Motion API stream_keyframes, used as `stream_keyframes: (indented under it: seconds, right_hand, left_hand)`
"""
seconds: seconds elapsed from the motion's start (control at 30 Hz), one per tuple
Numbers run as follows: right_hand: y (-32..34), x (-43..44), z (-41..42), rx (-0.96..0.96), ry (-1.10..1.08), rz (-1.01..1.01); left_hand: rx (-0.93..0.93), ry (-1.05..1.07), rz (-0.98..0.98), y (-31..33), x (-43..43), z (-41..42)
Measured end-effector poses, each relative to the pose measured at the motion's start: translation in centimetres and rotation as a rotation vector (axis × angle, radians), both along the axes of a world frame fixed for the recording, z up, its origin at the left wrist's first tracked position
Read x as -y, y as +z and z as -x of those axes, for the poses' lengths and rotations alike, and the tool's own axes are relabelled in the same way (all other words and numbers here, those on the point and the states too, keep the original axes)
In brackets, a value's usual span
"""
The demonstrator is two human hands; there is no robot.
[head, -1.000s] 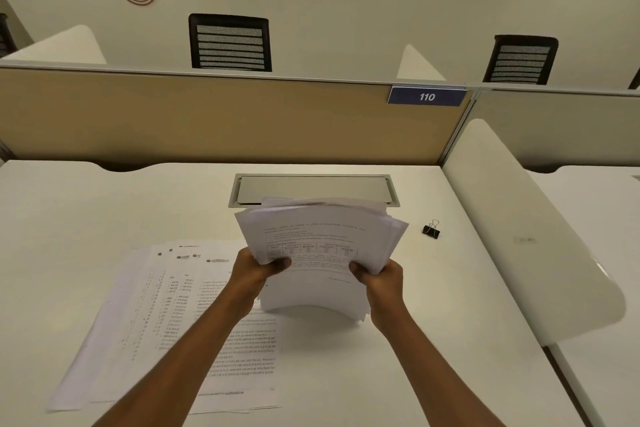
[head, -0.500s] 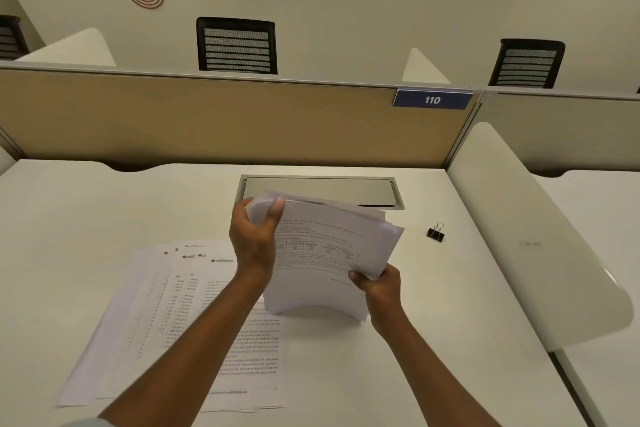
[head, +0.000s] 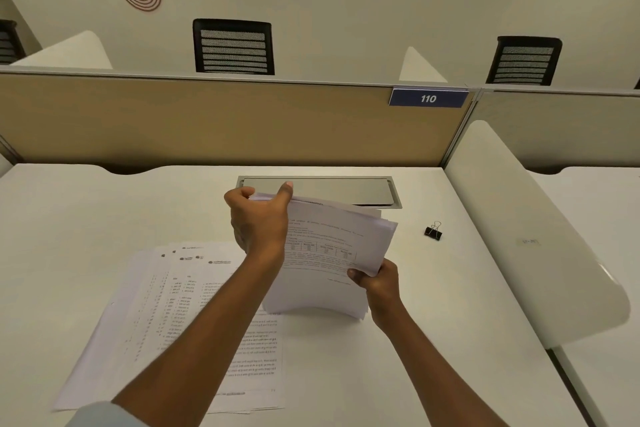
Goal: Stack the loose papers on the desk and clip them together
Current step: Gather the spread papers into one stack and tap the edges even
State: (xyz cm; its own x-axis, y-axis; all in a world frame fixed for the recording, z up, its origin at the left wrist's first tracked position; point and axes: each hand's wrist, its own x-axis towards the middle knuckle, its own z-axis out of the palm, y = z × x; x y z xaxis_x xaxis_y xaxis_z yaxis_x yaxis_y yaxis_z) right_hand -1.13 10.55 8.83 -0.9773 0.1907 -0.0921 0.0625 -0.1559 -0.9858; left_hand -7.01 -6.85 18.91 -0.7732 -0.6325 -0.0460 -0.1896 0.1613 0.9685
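Paper stack (head: 332,253): left hand (head: 258,222) is gripping its top, right hand (head: 379,282) its side; clip (head: 433,231) is lying rightward, nearer the right hand.

Stretches the left arm in from 7 o'clock, wrist straight. Grips the top edge of the paper sheaf (head: 332,246) with the left hand (head: 258,222), its back to the camera and thumb pointing to 12 o'clock. Pinches the sheaf's 4 o'clock edge in the right hand (head: 377,282), forearm entering from 5 o'clock.
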Motion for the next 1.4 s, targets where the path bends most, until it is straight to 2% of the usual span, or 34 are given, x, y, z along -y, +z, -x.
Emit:
stream_keyframes:
  seconds: [0.27, 0.37, 0.47, 0.6, 0.67, 1.1, 1.27, 1.4]
  right_hand:
    - [-0.5, -0.5, 0.6, -0.017, 0.018, 0.016]
    - [-0.6, -0.7, 0.8, -0.012, 0.012, 0.019]
    - [-0.6, -0.9, 0.9, -0.007, 0.014, 0.02]
    - [-0.4, -1.0, 0.8, -0.005, 0.027, 0.024]
    - [-0.4, -1.0, 0.8, -0.016, 0.047, 0.03]
    - [-0.2, -1.7, 1.0, 0.001, -0.014, -0.002]
    - [-1.0, -1.6, 0.5, 0.034, -0.009, -0.061]
    - [0.4, -1.4, 0.7, -0.018, -0.031, -0.074]
  left_hand:
    - [-0.139, -0.073, -0.033, -0.5, 1.5, 0.1]
    - [-0.226, -0.174, -0.061, -0.8, 2.3, -0.2]
    - [-0.271, -0.389, -0.221, -2.6, 4.7, 0.2]
    - [-0.148, -0.793, -0.222, -5.8, 6.9, 0.3]
    - [-0.09, -0.9, -0.244, -6.3, 6.8, 0.0]
    - [-0.124, -0.8, -0.241, -5.9, 4.3, -0.3]
    - [-0.065, -0.747, -0.258, -7.4, 4.8, -0.7]
    - [-0.049, -0.752, -0.263, -7.6, 5.0, -0.5]
